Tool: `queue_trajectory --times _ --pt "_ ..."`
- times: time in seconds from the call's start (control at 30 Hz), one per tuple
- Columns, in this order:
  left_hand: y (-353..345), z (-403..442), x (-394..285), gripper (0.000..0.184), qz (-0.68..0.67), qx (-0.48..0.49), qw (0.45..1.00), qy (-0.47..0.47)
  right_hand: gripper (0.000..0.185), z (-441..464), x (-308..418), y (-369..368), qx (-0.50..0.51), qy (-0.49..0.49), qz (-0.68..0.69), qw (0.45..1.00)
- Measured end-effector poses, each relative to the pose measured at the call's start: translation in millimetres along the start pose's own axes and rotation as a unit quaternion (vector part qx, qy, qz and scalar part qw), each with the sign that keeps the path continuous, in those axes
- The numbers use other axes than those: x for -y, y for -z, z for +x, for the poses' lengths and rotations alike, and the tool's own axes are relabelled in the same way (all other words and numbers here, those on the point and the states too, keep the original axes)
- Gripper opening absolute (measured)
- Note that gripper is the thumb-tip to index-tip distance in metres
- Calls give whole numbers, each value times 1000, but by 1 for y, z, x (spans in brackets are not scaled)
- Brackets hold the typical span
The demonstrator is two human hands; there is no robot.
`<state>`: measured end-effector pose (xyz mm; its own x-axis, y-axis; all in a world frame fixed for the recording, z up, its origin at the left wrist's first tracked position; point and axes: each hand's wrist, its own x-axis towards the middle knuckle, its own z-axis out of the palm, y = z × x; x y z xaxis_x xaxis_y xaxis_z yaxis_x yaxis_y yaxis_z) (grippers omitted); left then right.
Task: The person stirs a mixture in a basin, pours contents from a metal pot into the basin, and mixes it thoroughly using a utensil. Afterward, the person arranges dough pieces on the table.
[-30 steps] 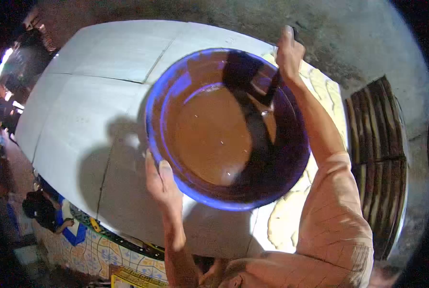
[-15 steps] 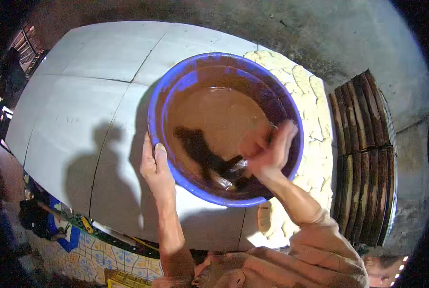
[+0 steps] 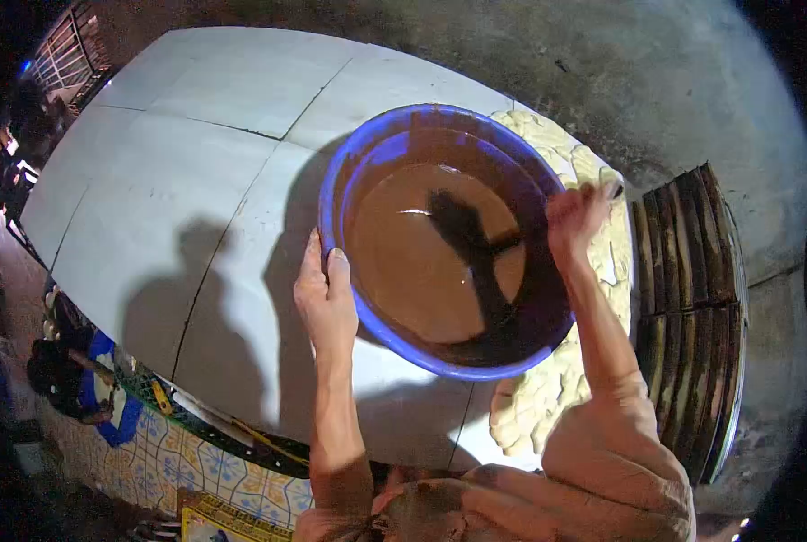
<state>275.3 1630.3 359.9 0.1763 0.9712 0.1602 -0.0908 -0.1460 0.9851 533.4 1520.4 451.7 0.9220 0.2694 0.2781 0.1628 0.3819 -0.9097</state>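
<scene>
Light: hard, falls from the right, source out of view.
White table point(image 3: 195, 163): bright; person-shaped shadow point(image 3: 195, 312) at left.
Brown liquid point(image 3: 399, 271): dark hand-and-arm shadow point(image 3: 460, 224), small white glints point(image 3: 415, 211).
Pale dough point(image 3: 530, 420): brightly lit.
Floor point(image 3: 475, 36), far side: dim, grainy.
Left edge: murky, scattered bright spots.
Right hand point(image 3: 578, 219): slightly blurred.
Distortion: table edges bow; corners go black.

No readable text in view
No word, number or brand can be made out on the blue plastic basin point(image 3: 475, 372) at the centre; the floor tiles point(image 3: 214, 479) at lower left carry blue-and-orange motifs, with no lettering discernible; any marking on the yellow crate point(image 3: 236, 512) at the bottom edge is too small and blurred to read.
</scene>
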Motion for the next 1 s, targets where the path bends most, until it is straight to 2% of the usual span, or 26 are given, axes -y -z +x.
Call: queue_trajectory --times 0.03,0.1,0.13,0.17,0.2,0.23,0.33,0.37,0.4,0.43,0.47,0.5,0.53,0.57,0.63,0.67,0.7,0.73,0.8,0.83,0.87,0.9,0.93,0.97,1.0 --pt "-1 0 -2 38 35 -4 999 -5 56 -13 -3 36 41 -15 26 999" --pt "0 0 -12 37 110 -10 994 -16 59 -81 24 51 79 -68 93 990" --pt "0 3 -16 36 88 -4 996 -14 61 -98 26 51 179 -57 92 978" --pt "2 7 -14 35 135 3 991 -13 63 -110 25 50 272 -45 91 957" --pt "1 10 -15 32 179 3 984 5 63 -111 15 41 218 56 -137 965" --pt "0 13 -21 31 223 2 974 21 59 -108 9 15 195 98 -176 960" --pt "0 26 -14 31 223 39 973 51 49 -55 -18 -76 206 214 -150 943" --pt "3 30 -16 32 230 54 970 61 47 -30 -35 -91 210 224 -168 937" --pt "5 32 -6 34 246 51 968 -7 46 -1 -60 -92 233 196 -201 931" --pt "5 31 1 32 197 39 980 5 45 8 -52 -89 210 217 -255 918" --pt "5 31 14 31 152 21 988 -5 44 0 -36 -84 180 192 -253 931" --pt "5 29 23 30 103 0 995 -14 43 -6 -30 -61 180 177 -302 919" --pt "4 24 19 27 53 -22 998 38 42 -12 -25 -37 181 164 -351 904" --pt "9 21 11 25 43 -37 997 48 38 -33 -30 -12 229 100 -183 951" --pt "10 13 0 23 24 -55 996 67 43 -71 -24 36 335 108 -170 920" --pt "12 13 12 20 5 -56 996 62 50 -105 13 18 376 77 -92 919" --pt "9 10 15 20 -21 -73 996 38 55 -113 10 8 332 -3 -17 943" --pt "9 5 8 20 -29 -70 996 52 60 -122 7 -3 274 -75 65 957" --pt "12 -2 -1 20 -10 -78 995 53 63 -76 -11 -45 186 -121 54 974" --pt "17 -5 -1 19 19 -89 995 44 60 -51 -17 -64 202 10 -16 979" --pt "20 -9 1 18 49 -99 993 39 45 -33 -17 -88 144 -26 51 988" --pt "21 -13 1 18 45 -116 991 44 47 -8 -31 -95 178 68 22 982" --pt "21 -16 0 18 41 -128 990 49 53 16 -41 -95 186 88 -64 976" --pt "19 -19 -2 17 35 -142 988 52 52 34 -41 -96 159 77 -77 981" --pt "15 -20 -6 18 -20 -147 987 65 54 59 -49 -81 169 117 -119 971"
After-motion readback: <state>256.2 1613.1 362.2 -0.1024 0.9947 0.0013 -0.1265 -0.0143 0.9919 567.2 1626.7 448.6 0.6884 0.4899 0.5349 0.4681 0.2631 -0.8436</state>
